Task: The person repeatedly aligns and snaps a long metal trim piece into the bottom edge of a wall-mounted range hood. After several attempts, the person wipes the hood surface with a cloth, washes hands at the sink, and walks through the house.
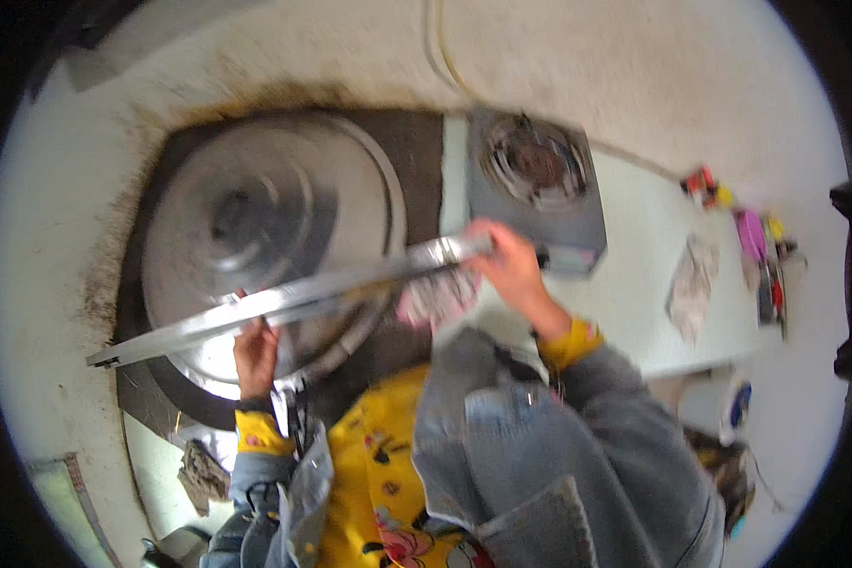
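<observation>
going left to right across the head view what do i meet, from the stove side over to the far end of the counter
Large round metal cover → gas burner → crumpled pale cloth → purple object. Left out for overlap: the long metal piece held in both hands.

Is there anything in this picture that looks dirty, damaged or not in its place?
Yes: dark brown stains blotch the pale wall along the dark square stove surround; elsewhere it looks cleaner. The long silvery metal strip being held is too blurred to check for damage.
</observation>
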Demonstrator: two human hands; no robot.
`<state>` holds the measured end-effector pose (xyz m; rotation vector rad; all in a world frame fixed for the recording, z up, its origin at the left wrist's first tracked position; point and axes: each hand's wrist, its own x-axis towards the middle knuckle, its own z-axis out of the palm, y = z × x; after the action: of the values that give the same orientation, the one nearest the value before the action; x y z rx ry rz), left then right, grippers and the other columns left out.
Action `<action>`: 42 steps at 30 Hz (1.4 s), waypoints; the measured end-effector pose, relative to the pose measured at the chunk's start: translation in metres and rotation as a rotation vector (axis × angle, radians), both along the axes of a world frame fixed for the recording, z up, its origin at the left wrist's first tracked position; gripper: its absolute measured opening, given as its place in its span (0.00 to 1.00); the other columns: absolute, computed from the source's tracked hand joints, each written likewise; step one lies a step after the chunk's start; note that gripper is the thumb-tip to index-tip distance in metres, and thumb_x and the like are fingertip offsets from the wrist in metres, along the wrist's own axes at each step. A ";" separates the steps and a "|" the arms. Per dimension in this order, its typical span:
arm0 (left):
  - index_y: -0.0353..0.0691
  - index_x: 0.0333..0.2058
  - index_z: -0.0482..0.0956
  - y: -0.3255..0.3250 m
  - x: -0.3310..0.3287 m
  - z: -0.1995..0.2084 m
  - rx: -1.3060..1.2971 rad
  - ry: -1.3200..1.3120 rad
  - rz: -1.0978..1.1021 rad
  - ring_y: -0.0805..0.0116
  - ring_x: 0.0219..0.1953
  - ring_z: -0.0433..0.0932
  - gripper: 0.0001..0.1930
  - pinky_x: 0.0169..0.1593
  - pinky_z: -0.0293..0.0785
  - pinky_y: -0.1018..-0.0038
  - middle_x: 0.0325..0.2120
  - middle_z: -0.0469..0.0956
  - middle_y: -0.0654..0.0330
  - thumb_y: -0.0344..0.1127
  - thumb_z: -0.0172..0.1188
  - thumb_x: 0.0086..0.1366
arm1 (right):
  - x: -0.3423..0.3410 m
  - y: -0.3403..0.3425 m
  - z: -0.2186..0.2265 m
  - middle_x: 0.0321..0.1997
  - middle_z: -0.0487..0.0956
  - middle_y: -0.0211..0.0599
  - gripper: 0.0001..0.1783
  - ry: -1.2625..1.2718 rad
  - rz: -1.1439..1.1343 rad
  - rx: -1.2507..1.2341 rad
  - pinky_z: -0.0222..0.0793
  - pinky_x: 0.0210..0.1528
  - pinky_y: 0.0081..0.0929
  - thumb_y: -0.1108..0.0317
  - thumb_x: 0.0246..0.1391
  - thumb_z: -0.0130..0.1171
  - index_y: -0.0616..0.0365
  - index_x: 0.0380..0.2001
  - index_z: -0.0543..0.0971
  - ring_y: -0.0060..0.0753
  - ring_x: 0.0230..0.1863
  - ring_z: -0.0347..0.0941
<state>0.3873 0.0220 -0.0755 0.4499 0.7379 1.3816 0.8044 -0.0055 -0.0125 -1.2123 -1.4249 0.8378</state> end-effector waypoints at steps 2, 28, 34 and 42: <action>0.35 0.42 0.72 0.004 0.002 0.015 -0.047 0.149 0.010 0.69 0.33 0.76 0.12 0.42 0.77 0.72 0.32 0.76 0.59 0.22 0.53 0.57 | -0.002 0.005 0.005 0.37 0.75 0.29 0.25 -0.001 -0.024 -0.061 0.69 0.41 0.20 0.69 0.45 0.66 0.63 0.47 0.70 0.18 0.37 0.70; 0.17 0.49 0.56 0.324 0.066 0.303 0.298 0.210 -0.083 0.48 0.51 0.68 0.20 0.59 0.66 0.63 0.48 0.64 0.33 0.32 0.35 0.66 | 0.013 0.263 0.264 0.36 0.75 0.39 0.12 0.606 0.248 0.031 0.74 0.32 0.25 0.64 0.54 0.53 0.60 0.38 0.71 0.34 0.31 0.76; 0.21 0.42 0.62 0.371 0.092 0.314 0.321 0.216 -0.125 0.45 0.45 0.73 0.15 0.52 0.73 0.62 0.41 0.70 0.35 0.30 0.36 0.64 | 0.026 0.275 0.246 0.34 0.75 0.35 0.13 0.584 0.138 0.067 0.72 0.24 0.13 0.65 0.55 0.53 0.62 0.40 0.70 0.25 0.28 0.75; 0.25 0.35 0.62 0.400 0.080 0.315 0.418 0.289 -0.196 0.47 0.43 0.75 0.08 0.52 0.74 0.59 0.39 0.70 0.41 0.26 0.39 0.60 | 0.017 0.302 0.216 0.44 0.70 0.41 0.21 0.688 0.119 0.113 0.73 0.24 0.13 0.63 0.58 0.51 0.66 0.49 0.63 0.31 0.30 0.75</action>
<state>0.4677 0.4219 0.2397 1.0412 0.6137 1.2982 0.8213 0.2962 0.2038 -0.6542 -0.9630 1.1056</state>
